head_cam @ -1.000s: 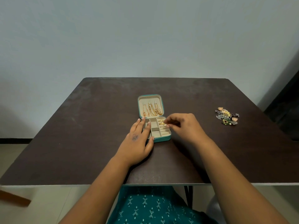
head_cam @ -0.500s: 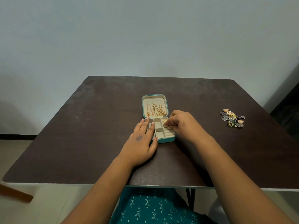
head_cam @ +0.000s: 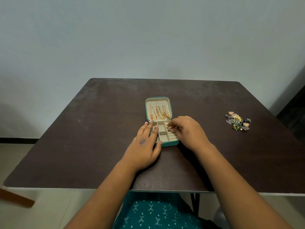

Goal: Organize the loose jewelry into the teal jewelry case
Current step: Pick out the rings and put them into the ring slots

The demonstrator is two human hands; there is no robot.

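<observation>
Her left hand lay flat, steadying the teal jewelry case; her right hand pinched a small ring, probably light and slippery, at the case's two o'clock corner.

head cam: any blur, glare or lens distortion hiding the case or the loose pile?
Head view: dim, even light, no glare; teal jewelry case and loose jewelry sharp enough, though pieces are too small to tell apart; wide-angle bends the table edges; right hand hides the case's right compartments.
</observation>
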